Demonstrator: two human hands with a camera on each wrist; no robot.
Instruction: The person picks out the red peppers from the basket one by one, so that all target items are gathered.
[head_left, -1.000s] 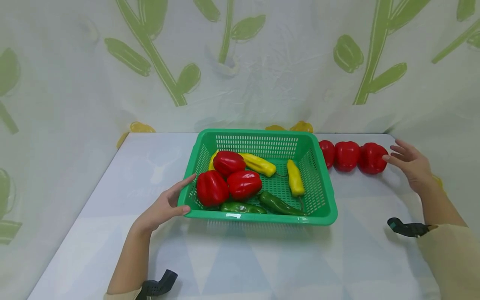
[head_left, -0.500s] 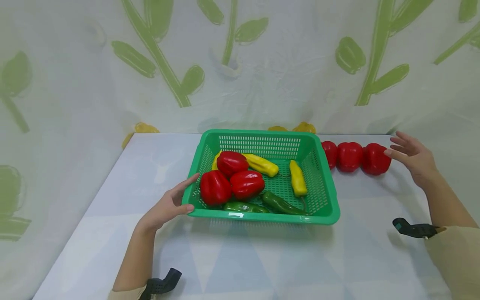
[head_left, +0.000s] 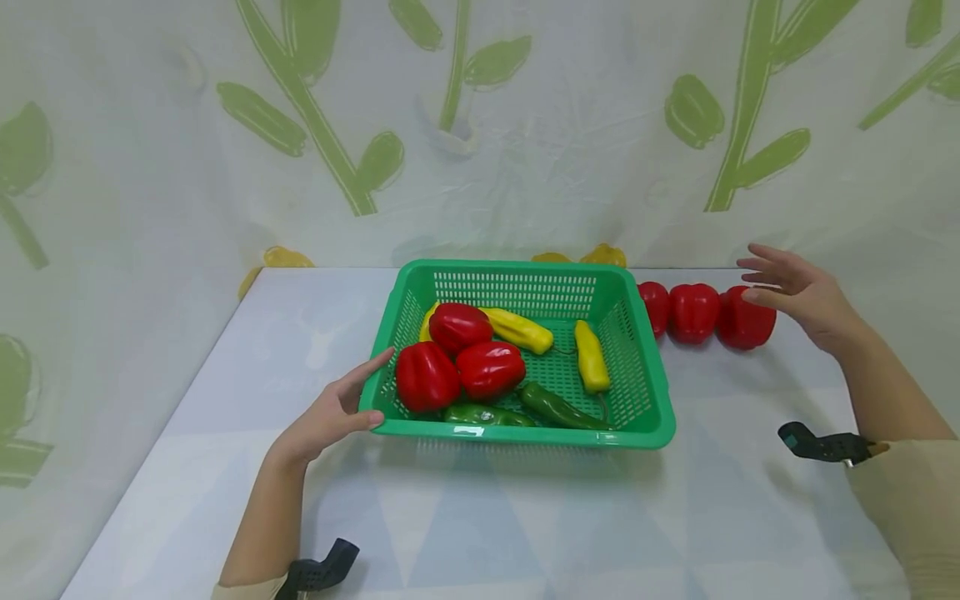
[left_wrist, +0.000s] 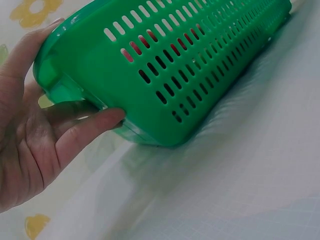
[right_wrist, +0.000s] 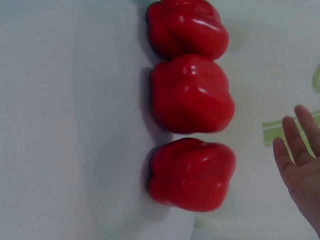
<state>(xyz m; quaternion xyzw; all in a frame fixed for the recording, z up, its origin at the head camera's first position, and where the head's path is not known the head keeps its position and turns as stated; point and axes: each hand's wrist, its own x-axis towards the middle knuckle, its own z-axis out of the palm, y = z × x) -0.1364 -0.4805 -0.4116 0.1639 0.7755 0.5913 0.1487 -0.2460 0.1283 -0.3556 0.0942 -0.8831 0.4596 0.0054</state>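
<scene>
A green plastic basket stands mid-table. My left hand grips its near left corner; in the left wrist view the thumb lies against the long slotted wall, and the other fingers are round the corner. Inside the basket lie red bell peppers, yellow peppers and green peppers. My right hand hovers with loosely extended fingers over the rightmost red bell pepper in a row of three, holding nothing. The right wrist view shows that hand apart from the peppers.
The white table ends at a back edge just behind the basket. A pale curtain with green plant prints hangs behind it. The leftmost loose bell pepper is partly hidden by the basket's right wall.
My right hand has moved up and to the left, from beside the rightmost bell pepper to over it. The left hand keeps its hold on the basket, which stays put.
</scene>
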